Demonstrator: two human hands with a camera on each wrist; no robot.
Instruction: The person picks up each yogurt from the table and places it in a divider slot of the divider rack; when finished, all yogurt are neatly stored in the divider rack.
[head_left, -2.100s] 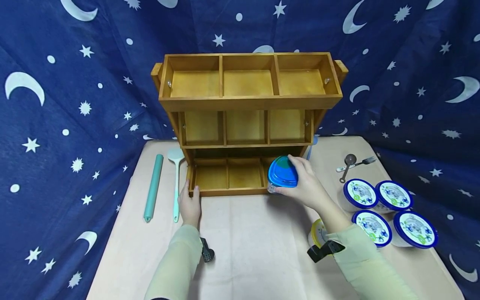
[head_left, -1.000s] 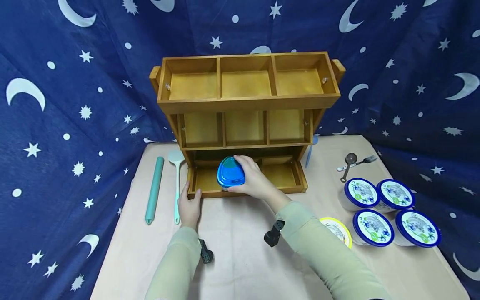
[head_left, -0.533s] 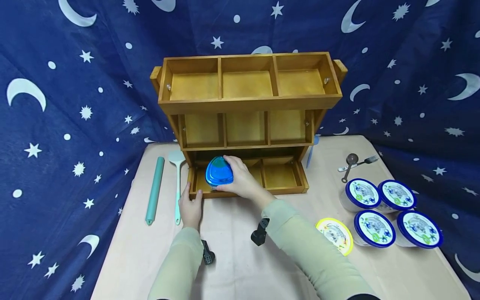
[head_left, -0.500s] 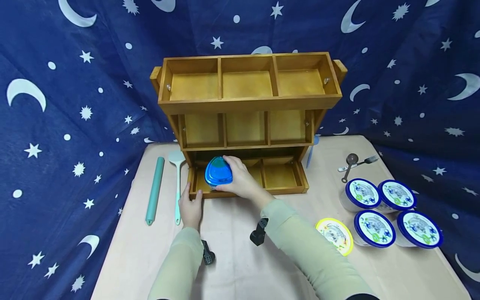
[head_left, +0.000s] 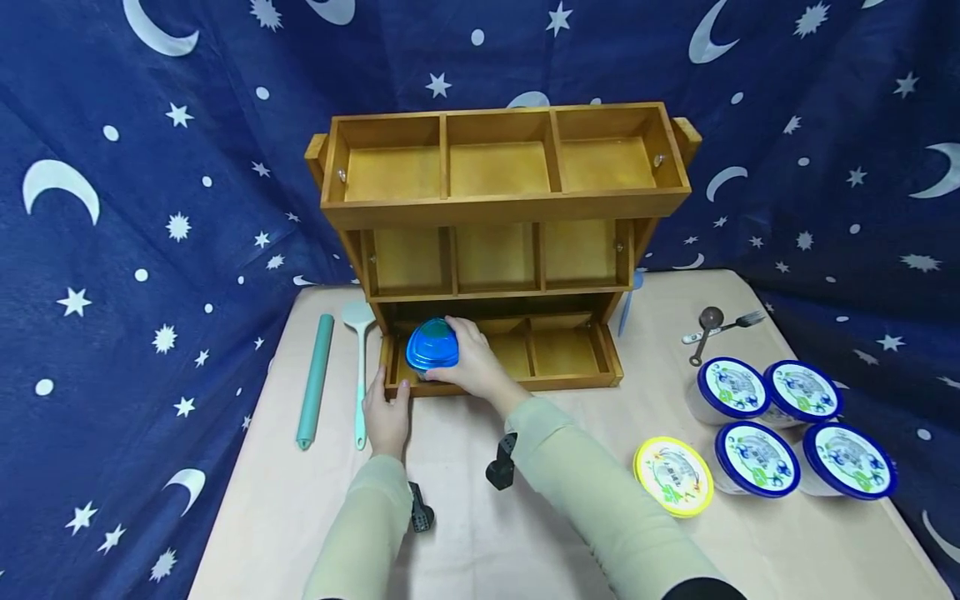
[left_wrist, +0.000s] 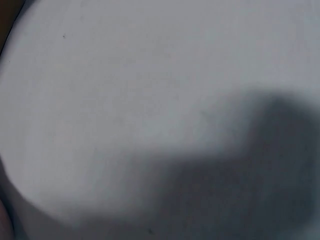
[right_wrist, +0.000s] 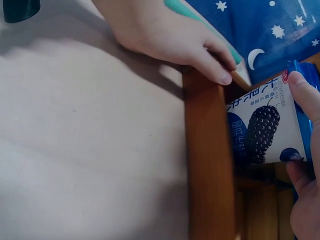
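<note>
A three-tier wooden rack (head_left: 502, 206) with divided trays stands at the back of the table. My right hand (head_left: 477, 364) grips a tub with a blue lid (head_left: 432, 343), fingers and thumb around its sides. In the head view the tub overlaps the left compartment of the bottom tray. The right wrist view shows the tub's label (right_wrist: 263, 127) with a blackberry picture, inside the tray's front wall (right_wrist: 209, 160). My left hand (head_left: 387, 423) holds the bottom tray's front left corner, thumb over the rim. The left wrist view has only blurred tablecloth and shadow.
Several blue-lidded tubs (head_left: 757, 458) stand at the right, beside a yellow-lidded tub (head_left: 673, 476). Behind them lie a dark spoon (head_left: 709, 319) and a fork (head_left: 748, 318). A teal rod (head_left: 315, 382) and a pale spatula (head_left: 360, 367) lie left of the rack.
My right hand has carried the blue-lidded tub leftward along the bottom tray, from its right end to the left compartment, moving only slightly lately. The left hand has stayed on the tray corner.
</note>
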